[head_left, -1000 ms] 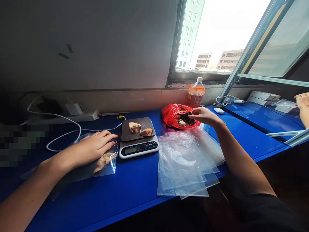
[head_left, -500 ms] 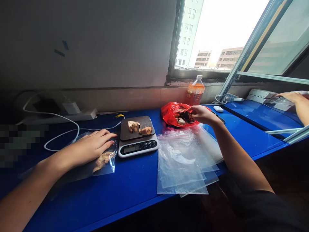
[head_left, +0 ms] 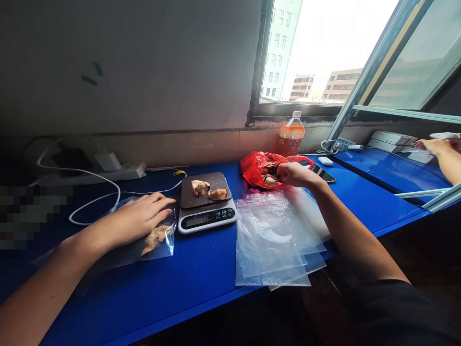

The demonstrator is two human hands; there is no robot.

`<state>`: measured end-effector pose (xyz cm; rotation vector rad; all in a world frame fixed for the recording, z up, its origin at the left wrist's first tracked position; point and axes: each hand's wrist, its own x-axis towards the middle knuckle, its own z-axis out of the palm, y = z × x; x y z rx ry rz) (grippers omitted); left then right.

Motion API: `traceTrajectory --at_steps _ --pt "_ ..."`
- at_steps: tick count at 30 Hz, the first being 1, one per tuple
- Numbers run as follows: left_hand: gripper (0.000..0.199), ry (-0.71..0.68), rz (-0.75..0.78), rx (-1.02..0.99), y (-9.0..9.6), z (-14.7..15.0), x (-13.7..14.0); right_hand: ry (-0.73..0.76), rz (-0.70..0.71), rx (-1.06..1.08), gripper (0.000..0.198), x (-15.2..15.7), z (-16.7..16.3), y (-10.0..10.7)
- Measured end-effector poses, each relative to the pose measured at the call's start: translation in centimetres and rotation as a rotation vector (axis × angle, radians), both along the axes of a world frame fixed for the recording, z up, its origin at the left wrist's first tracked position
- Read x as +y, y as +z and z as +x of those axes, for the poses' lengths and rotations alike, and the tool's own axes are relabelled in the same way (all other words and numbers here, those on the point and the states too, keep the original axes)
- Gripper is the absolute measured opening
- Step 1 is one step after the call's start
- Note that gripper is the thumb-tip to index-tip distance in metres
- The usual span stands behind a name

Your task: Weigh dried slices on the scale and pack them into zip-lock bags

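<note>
Bag, red plastic (head_left: 252, 170), one, mouth open, near the bench's back edge and right of the scale (head_left: 207, 220); contents, dried brown and pale pieces (head_left: 269, 180). My right hand (head_left: 297, 174), fingers bent together, is at its mouth; whether they pinch a piece, I cannot tell. My left hand (head_left: 135, 221), fingers extended and gripping nothing that I can see, lies over a clear bag (head_left: 167, 247) left of the scale, a tan piece (head_left: 155, 240) inside it.

Handling notes, my judgement: pieces look dry and brittle, so I should pinch lightly, one at a time, and lift clear of the thin red rim without snagging. My left fingertips, just beside the scale, should keep off its platform. Two pieces, one pale (head_left: 200, 188), one brown (head_left: 218, 194), lie on that platform; display digits too blurred to read.

Surface: blue bench (head_left: 205, 278), pale specks before the scale. Flat clear bags (head_left: 268, 262), overlapping, reaching the near edge. Toward the back edge: orange bottle (head_left: 292, 134), upright; phone (head_left: 323, 173), partly hidden; white case (head_left: 325, 161); power strip (head_left: 133, 170) at left.

Room: grey wall (head_left: 162, 72), bright window (head_left: 317, 48), stacked boxes (head_left: 392, 138) and another person's hand (head_left: 437, 146) at right.
</note>
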<state>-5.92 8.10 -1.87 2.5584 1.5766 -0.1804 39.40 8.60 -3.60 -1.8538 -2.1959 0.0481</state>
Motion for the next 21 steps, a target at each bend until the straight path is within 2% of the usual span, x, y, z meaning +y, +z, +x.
traceTrajectory --at_steps 2,5,10,16,21 --pt "0.066 -0.025 -0.004 0.022 -0.2 -0.3 0.1 -0.022 0.062 0.08 0.014 -0.2 0.4 0.3" --pt "0.064 -0.062 0.009 0.023 -0.7 -0.7 0.5 -0.088 0.127 0.233 0.024 -0.4 0.7 0.7" --pt "0.061 -0.064 0.02 -0.024 -0.9 -0.8 0.6 -0.133 0.14 0.278 0.022 -0.4 0.9 0.8" --pt "0.061 -0.023 -0.011 0.018 -0.3 -0.3 0.1 -0.094 0.059 0.129 0.037 -0.4 2.0 0.7" --pt "0.061 -0.012 -0.013 0.012 -0.1 -0.1 -0.1 -0.34 0.164 -0.075 0.037 -0.8 1.3 1.0"
